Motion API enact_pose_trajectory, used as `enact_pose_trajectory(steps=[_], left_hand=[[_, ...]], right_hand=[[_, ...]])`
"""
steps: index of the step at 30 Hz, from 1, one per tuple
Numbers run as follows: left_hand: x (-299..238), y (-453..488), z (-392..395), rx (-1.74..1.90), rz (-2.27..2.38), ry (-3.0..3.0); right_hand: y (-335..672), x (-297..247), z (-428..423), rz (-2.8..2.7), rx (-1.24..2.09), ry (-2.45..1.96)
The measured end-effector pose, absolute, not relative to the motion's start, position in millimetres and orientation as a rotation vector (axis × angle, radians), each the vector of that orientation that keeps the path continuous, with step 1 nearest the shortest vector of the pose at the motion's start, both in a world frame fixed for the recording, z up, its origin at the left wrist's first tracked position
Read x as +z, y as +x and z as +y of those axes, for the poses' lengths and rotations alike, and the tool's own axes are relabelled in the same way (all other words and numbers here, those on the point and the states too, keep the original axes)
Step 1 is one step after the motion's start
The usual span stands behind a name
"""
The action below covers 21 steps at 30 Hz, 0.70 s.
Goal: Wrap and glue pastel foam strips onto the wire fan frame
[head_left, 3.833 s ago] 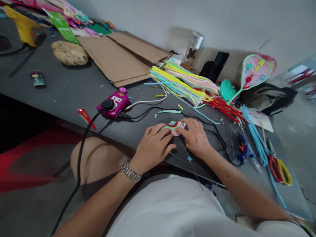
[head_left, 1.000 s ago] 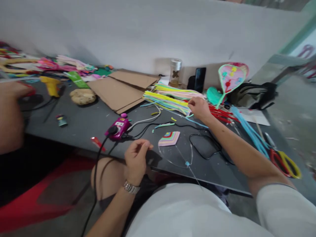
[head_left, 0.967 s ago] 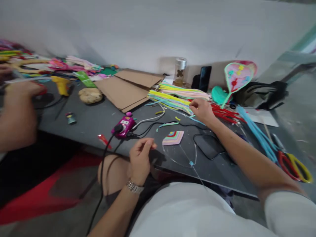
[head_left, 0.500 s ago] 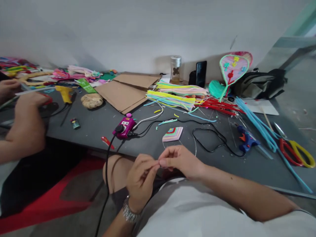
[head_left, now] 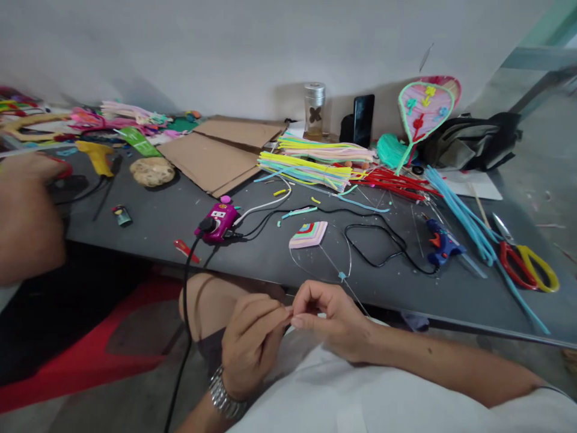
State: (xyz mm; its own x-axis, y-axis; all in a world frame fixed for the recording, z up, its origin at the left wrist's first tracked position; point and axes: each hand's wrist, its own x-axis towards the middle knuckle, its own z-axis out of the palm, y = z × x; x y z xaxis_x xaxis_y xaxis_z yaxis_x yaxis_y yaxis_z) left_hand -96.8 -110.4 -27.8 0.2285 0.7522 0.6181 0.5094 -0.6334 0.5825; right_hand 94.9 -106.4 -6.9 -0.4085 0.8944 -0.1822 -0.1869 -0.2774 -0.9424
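Wire loop with a striped patch is left lying on the tabletop; in front of its edge, left hand and right hand are held pinched together, and whether anything is grasped cannot be told.

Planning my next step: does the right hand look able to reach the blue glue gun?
Probably yes: the right hand is near the table edge; only a black cable lies by the glue gun.

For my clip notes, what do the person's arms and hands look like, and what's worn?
The left hand has a silver link band at the wrist, perhaps a watch. The right hand wears nothing, and a white short sleeve covers that upper arm.
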Motion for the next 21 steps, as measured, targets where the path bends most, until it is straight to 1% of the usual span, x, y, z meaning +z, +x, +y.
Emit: enact_pose_trajectory(steps=[3, 6, 8, 14, 18, 19, 21], left_hand=[[-29, -89, -102, 1.446, 1.307, 1.635], [-28, -84, -91, 1.401, 1.094, 0.932], [-27, -82, -86, 1.343, 0.959, 0.695], [-28, -84, -89, 1.296, 0.815, 0.496], [-33, -88, -91, 1.298, 0.807, 0.579], [-36, -89, -91, 1.281, 0.818, 0.616], [-40, -91, -91, 1.246, 0.857, 0.704]], right_hand=[[96, -1, -111, -1.450, 1.458, -0.973], [100, 3, -111, -1.667, 1.145, -0.901], [102, 2, -109, -1.765, 1.004, -0.845], [104, -12, -103, -2.023, 0.721, -0.848], [99, -23, -102, -2.326, 0.370, -0.945], [98, -24, -102, -2.447, 0.326, -0.949], [97, -26, -99, -2.619, 0.344, -0.969]])
